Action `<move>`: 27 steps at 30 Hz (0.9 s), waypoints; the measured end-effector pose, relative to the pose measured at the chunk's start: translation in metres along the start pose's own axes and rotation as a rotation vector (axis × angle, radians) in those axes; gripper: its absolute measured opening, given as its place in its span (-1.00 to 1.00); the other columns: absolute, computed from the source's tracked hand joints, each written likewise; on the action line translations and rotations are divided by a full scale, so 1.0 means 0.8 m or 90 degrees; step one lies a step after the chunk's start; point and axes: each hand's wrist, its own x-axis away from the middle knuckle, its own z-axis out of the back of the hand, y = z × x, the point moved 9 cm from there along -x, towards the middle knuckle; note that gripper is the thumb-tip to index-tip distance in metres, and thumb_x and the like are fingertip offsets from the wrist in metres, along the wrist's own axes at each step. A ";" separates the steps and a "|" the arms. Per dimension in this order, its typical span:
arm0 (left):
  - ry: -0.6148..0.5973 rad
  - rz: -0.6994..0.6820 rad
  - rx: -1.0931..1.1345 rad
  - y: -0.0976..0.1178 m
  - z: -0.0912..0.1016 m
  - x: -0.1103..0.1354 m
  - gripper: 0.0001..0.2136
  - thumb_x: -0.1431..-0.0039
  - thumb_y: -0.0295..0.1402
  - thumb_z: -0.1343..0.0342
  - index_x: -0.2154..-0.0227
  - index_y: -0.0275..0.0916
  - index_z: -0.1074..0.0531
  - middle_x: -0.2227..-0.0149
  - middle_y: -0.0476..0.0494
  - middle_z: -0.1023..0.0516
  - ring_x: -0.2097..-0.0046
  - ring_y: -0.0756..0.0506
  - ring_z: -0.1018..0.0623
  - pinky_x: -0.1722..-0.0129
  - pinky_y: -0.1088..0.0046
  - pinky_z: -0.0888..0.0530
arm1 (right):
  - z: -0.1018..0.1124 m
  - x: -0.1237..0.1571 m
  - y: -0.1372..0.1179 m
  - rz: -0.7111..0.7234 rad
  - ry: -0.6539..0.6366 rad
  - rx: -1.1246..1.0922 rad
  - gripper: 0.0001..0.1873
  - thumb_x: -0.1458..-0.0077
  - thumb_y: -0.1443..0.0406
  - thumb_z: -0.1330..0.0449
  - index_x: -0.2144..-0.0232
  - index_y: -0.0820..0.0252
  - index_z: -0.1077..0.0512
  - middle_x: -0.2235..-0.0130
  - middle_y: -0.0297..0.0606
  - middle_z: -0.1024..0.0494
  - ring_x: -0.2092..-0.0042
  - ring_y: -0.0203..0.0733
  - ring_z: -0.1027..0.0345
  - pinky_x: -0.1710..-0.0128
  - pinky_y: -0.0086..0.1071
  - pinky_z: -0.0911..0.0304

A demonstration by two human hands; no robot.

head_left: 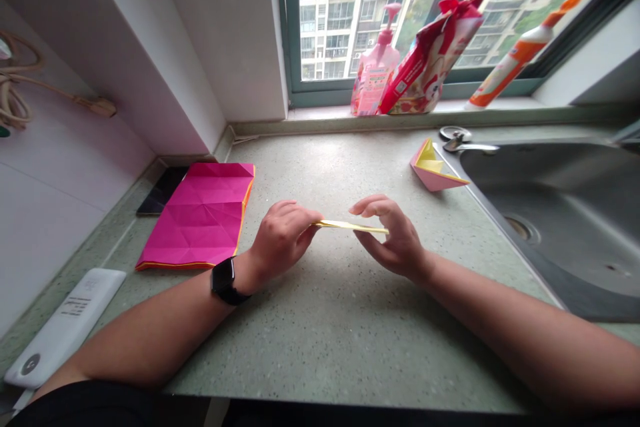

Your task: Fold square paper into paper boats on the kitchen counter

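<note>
A thin folded yellow paper (350, 226) is held flat and edge-on just above the speckled counter (320, 340), between both hands. My left hand (280, 240), with a black watch on its wrist, pinches the paper's left end. My right hand (393, 237) pinches the right end between thumb and fingers. A stack of creased pink paper sheets (200, 213) lies to the left of my left hand. A folded pink and yellow paper boat (434, 168) stands behind my right hand, near the sink's rim.
A steel sink (560, 213) fills the right side. On the window sill stand a pink pump bottle (374, 73), a red bag (430, 60) and an orange-capped bottle (515, 60). A white power bank (60, 330) and a dark phone (163, 190) lie at the left.
</note>
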 end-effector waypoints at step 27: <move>-0.401 0.060 -0.090 0.004 -0.100 0.047 -0.51 -0.60 -0.22 0.01 -0.42 -0.41 -0.32 -0.47 -0.45 -0.34 -0.51 -0.35 -0.32 -0.50 -0.04 -0.31 | -0.029 0.009 0.053 -0.115 -0.189 0.152 -0.67 -0.45 0.24 -0.11 -0.13 0.10 -0.58 -0.06 -0.06 -0.69 -0.10 0.03 -0.58 -0.16 0.05 -0.51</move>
